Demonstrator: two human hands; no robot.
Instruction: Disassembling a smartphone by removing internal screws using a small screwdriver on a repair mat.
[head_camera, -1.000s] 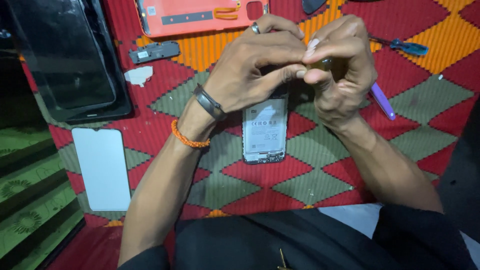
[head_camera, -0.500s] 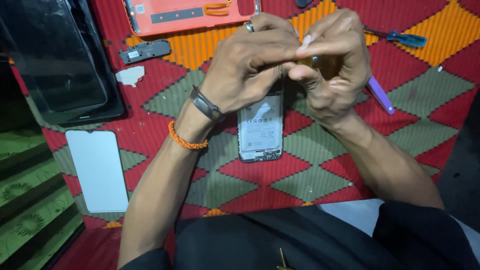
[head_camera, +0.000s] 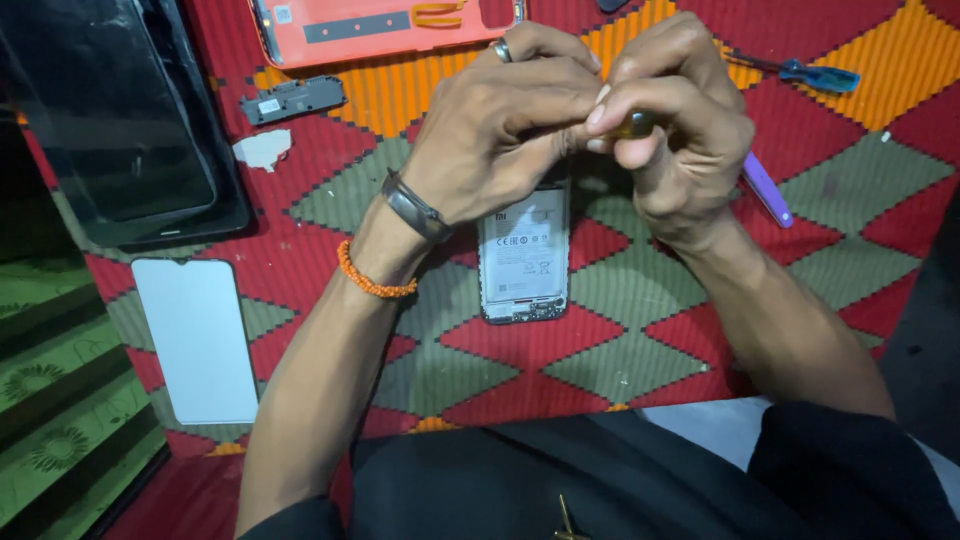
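From the head view, I see my left hand (head_camera: 500, 130) and right hand (head_camera: 670, 120) pressed together, fingers curled tight, pinching a small yellowish part (head_camera: 636, 124) between them. Below them the opened phone (head_camera: 523, 262) lies flat on the patterned mat (head_camera: 640, 340).

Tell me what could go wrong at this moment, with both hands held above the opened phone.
1. Both hands, left hand and right hand, pinch a small yellowish part right over the opened phone; if it slips, it may fall onto the exposed battery or get lost on the patterned mat.
2. The purple tool lies beside the right wrist and could be knocked away.
3. The small grey phone component lies loose on the mat and is easy to lose sight of.
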